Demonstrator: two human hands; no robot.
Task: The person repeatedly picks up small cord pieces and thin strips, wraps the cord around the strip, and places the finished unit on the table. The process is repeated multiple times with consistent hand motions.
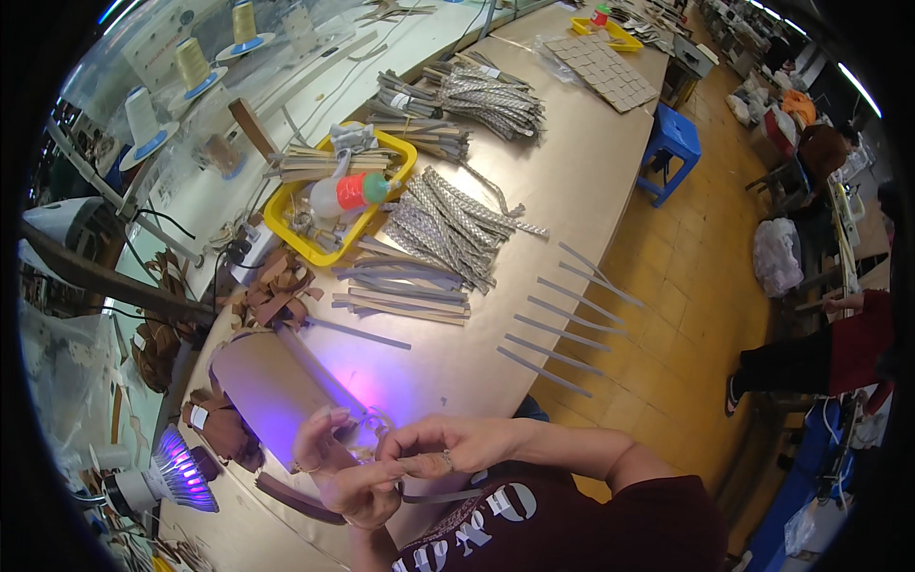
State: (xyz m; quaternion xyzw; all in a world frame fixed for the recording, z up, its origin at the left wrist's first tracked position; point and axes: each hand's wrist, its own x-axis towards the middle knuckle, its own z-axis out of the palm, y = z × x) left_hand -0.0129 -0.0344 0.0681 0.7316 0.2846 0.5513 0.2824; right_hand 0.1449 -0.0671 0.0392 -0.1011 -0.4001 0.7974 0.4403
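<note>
So both hands are bunched together right at the near edge of the workbench (pixel 572 191), working a thin grey strip (pixel 448 496) that hangs out just below the fingers and curls off to the right over the dark red shirt. The right hand (pixel 448 446) is pinched down on the strip with thumb and fingertips, ring on one finger, and the left hand (pixel 348 472) is cupped under it, fingers curled narrow around the same strip, so they're basically touching each other. Just above the hands there's a purple glow on the table coming from a lamp (pixel 176 477) sitting off to the left of the left hand, and a long brown board (pixel 272 381) lies right beyond the left fingers. Further out past the right hand, a row of loose grey strips (pixel 562 329) is laid out side by side hanging over the table edge. Beyond those, piles of braided silver straps (pixel 448 229), then a yellow tray (pixel 315 248) with a glue bottle (pixel 348 194) with a red and green cap in it. Way off to the right a blue stool (pixel 672 143) stands on the tiled floor, and another person sits at the far right
</note>
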